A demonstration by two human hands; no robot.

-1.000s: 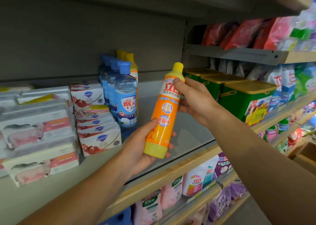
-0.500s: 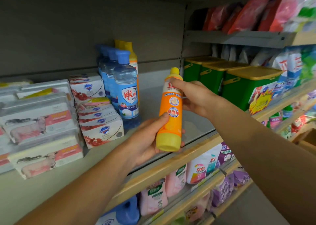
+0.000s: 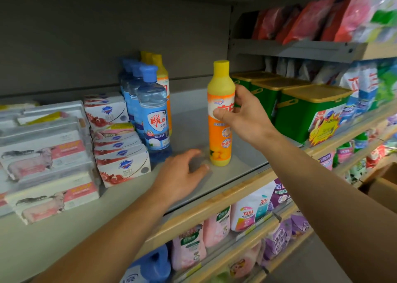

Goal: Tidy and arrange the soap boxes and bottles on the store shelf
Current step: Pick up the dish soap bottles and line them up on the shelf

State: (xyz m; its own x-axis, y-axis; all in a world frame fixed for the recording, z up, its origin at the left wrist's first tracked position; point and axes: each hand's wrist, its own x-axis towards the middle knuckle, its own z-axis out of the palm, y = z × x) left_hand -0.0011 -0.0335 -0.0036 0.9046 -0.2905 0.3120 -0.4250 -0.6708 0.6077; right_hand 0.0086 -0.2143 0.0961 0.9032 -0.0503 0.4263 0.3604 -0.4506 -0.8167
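Observation:
An orange bottle with a yellow cap (image 3: 220, 138) stands upright on the grey shelf (image 3: 193, 198). My right hand (image 3: 240, 115) grips its upper label from the right. My left hand (image 3: 182, 173) hovers low over the shelf just left of the bottle's base, fingers loosely spread and holding nothing. A row of blue bottles (image 3: 153, 115) stands further left, with more orange bottles (image 3: 163, 82) behind them. White soap boxes (image 3: 122, 164) are stacked beside the blue bottles.
Larger grey and pink soap packs (image 3: 45, 153) fill the shelf's left end. Green tubs with gold lids (image 3: 305, 112) stand to the right of the bottle. Refill pouches (image 3: 249, 216) hang on the shelf below, and red bags (image 3: 307, 20) sit above right.
The orange bottle went from tilted in both hands to upright on the shelf. My left hand let go of its base and dropped beside it. My right hand keeps its grip.

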